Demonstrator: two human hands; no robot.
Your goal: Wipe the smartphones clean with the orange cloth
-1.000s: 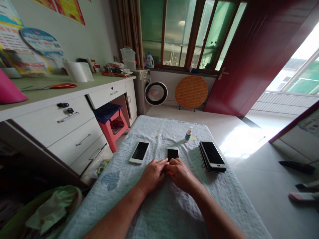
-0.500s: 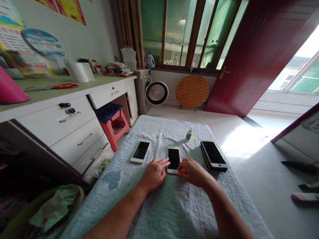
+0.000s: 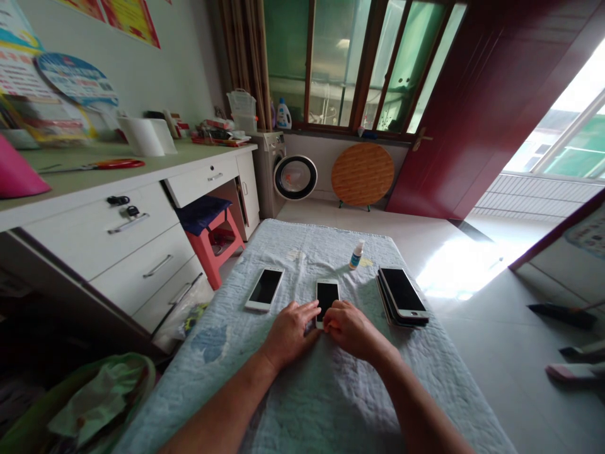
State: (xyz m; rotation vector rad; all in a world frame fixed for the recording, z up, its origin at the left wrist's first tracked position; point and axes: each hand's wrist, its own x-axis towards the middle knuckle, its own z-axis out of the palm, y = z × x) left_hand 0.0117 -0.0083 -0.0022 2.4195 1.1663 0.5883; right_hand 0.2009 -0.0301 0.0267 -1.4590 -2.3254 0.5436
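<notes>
A white phone [image 3: 327, 291] with a dark screen lies face up on the quilted cloth [image 3: 302, 246] in front of me. My left hand [image 3: 292, 329] rests at its left side, fingers stretched out, with the fingertips on the phone's edge. Over the lower part of the screen, my right hand [image 3: 348, 326] is closed, its fingertips pinched together. Whatever the pinch holds is too small and hidden to name. Another white phone [image 3: 265, 289] lies apart on the left. To the right sits a stack of phones [image 3: 403, 295], a white-framed one on top.
A small spray bottle [image 3: 357, 255] stands upright beyond the middle phone. On the left are a white desk [image 3: 132, 221], a red stool [image 3: 217, 243] and a green bin [image 3: 150, 378]. A washing machine [image 3: 269, 170] with its round door open stands behind.
My right hand has moved left across the lower screen, from the phone's right edge. My left hand stays at the left edge. The whole view has shifted slightly.
</notes>
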